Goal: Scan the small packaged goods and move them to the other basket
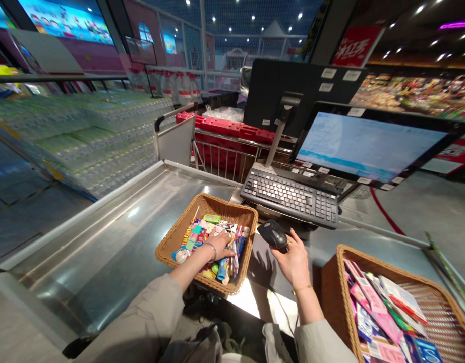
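My left hand [219, 245], a bracelet at its wrist, reaches into a woven basket [166, 248] of small packaged items. Its fingers are spread over the packs, and I see nothing gripped in them. Around it lie a green pack [212, 219], a blue tube-like pack [222, 269] and several slim colourful packages. In my right hand [294, 259] is a black barcode scanner [272, 234], held just right of the basket with its head pointing toward the basket. Part of the scanner's handle is hidden by my fingers.
A keyboard [289, 196] and a lit monitor [368, 143] stand beyond my right hand. A second basket [340, 297] of packages sits at the right. The metal counter [115, 227] has a raised rim; a cart [225, 156] and stacked bottles [104, 131] are behind it.
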### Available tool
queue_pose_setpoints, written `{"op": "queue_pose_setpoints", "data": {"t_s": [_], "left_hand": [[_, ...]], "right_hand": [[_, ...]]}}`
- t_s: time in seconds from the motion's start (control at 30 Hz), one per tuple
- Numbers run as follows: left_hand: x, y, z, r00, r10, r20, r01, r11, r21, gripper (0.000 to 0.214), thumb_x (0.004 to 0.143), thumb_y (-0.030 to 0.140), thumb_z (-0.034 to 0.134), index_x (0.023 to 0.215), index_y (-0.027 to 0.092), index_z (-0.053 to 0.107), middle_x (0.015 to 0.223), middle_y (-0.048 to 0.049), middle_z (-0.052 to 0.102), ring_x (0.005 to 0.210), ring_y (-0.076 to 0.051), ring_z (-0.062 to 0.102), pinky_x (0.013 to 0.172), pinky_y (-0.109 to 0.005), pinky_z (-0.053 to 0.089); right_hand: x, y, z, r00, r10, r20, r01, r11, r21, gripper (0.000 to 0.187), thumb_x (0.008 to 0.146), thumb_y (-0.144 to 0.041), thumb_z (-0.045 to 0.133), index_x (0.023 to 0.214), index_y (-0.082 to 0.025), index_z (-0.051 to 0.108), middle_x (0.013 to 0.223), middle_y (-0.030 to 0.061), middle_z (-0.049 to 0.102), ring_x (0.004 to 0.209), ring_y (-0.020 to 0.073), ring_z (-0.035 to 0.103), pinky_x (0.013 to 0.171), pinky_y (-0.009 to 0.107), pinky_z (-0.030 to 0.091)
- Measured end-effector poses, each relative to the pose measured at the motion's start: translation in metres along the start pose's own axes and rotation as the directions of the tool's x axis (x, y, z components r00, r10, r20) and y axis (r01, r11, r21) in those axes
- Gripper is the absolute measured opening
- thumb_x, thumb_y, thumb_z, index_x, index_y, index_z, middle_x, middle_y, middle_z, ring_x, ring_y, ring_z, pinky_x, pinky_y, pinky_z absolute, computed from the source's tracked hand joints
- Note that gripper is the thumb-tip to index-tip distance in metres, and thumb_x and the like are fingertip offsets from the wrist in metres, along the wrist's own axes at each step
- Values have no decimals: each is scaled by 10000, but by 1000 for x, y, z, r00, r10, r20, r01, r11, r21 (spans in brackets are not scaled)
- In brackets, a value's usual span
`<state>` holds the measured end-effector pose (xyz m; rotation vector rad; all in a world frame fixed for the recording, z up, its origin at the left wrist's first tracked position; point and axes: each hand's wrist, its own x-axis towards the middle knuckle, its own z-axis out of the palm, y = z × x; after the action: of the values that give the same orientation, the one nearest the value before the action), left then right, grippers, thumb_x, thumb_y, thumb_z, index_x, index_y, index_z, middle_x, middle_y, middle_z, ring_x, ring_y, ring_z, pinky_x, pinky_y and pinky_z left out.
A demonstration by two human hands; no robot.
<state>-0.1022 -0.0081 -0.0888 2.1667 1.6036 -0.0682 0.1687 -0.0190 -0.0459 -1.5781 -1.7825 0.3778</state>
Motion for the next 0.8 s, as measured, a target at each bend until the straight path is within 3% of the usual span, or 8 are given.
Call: {"op": "queue_pose_setpoints", "data": {"t_s": [0.33,0.4,0.5,0.6,0.8], "left_hand": [[-7,5,-2,1000,-26,15,27,992,-120,432,811,464,645,1182,247,600,1340,-106,598,1369,-339,412,1154,-597,150],[-12,5,-3,1000,-29,8,30,986,-166,399,820,447,634,1157,236,609,1300,-111,615,1303,-341,485,1132,-571,225],[-20,3,-2,1000,-23,1,22,966,-259,357,821,428,626,1120,235,601,1146,-76,674,1118,-292,614,1016,-444,406],[-25,-2,2,1000,-24,-10,19,928,-371,374,786,397,665,1105,234,557,1009,-33,686,979,-246,648,868,-347,476],[-22,-11,17,999,-8,-45,-23,771,-637,353,752,348,725,963,219,474,919,21,627,935,-169,614,848,-292,468]], "right_hand": [[-1,2,0,1000,6,-6,-6,1000,6,288,692,-325,609,925,-200,721,1116,79,710,1351,298,416,1092,477,355],[-1,2,-1,1000,7,-3,-7,1000,5,284,698,-324,609,927,-199,720,1118,81,709,1353,297,413,1090,476,356],[-1,2,-1,1000,7,-6,-7,1000,3,277,699,-320,612,924,-198,720,1111,82,712,1352,298,416,1084,478,364],[-1,2,-1,1000,5,-9,-5,1000,1,274,697,-313,609,917,-194,721,1110,87,712,1348,297,421,1081,478,370],[0,3,-1,1000,-6,2,6,1000,6,285,701,-328,609,921,-189,724,1113,89,711,1345,295,424,1093,465,366]]}}
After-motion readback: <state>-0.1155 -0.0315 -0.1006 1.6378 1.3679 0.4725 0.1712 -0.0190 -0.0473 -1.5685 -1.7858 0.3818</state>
